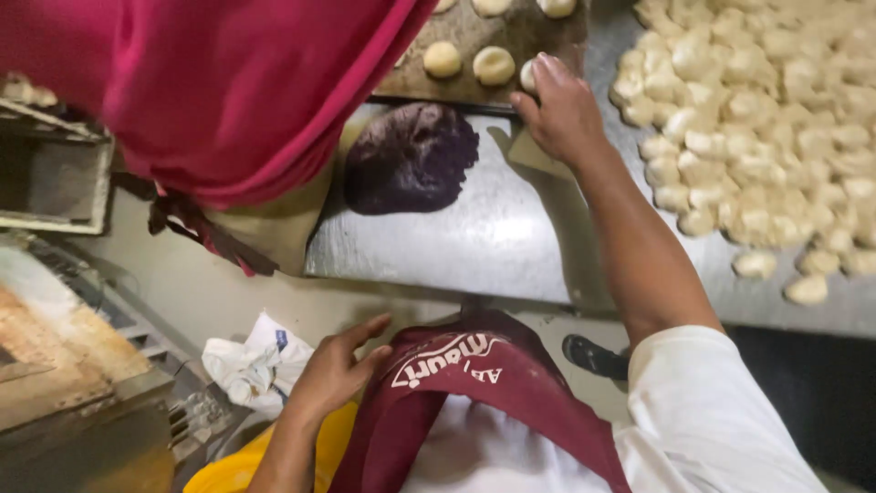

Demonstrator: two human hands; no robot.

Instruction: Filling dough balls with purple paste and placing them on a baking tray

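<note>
Resting on: the right hand (561, 110) lies at the near edge of the dark baking tray (474, 87), its fingertips (538, 78) curled over a pale dough ball (527, 75) at the tray's near right corner.
Right fingers: bent and close together, wrapped lightly about the ball; only a sliver of dough shows past them, so how firmly they press cannot be told.
Left fingers: the left hand (338, 365) hangs low by the maroon apron (474, 383), fingers spread and slack, holding nothing, the thumb near the apron's edge.
Dough ball: on the tray, just right of two other round balls (494, 65) in the same row, apart from them.
Doing it well: by judgement, a soft piece like this wants a light cupped touch so it keeps its round shape, and the same gap from its neighbours as the rest of the row.
Steel table: the tray sits on a steel worktop (474, 237); a dark purple mound of dough (411, 157) lies just near of the tray, left of the right wrist.
Cut pieces: a wide heap of pale dough lumps (766, 119) covers the table to the right, near the forearm.
Beyond: another person's red garment (210, 82) fills the upper left; a white cloth (251, 361) lies low by the left hand.
</note>
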